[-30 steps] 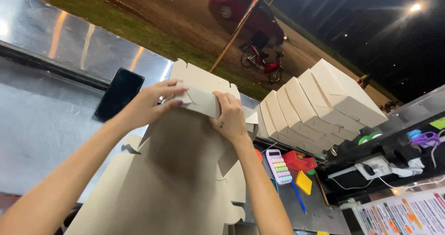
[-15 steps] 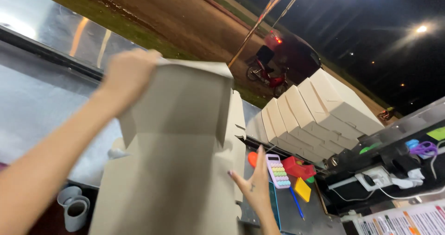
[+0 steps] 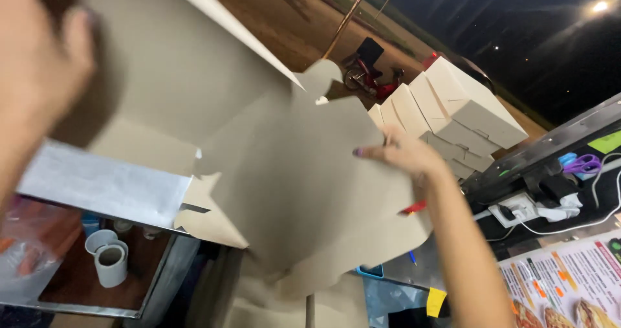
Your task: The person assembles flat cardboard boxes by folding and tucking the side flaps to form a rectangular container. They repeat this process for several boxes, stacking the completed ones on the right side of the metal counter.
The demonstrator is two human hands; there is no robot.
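Flat cardboard box blank held up over worktop, part-folded, flaps loose; left hand grips its upper edge, right hand pinches side panel; finished boxes stacked behind.

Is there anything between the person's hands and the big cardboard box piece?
No, nothing visible. The right hand already rests on the flat cardboard sheet, fingers on its edge. The left hand is up against the sheet's upper left part, blurred, so its exact grip is unclear. The stack of folded white boxes sits behind, out of the way.
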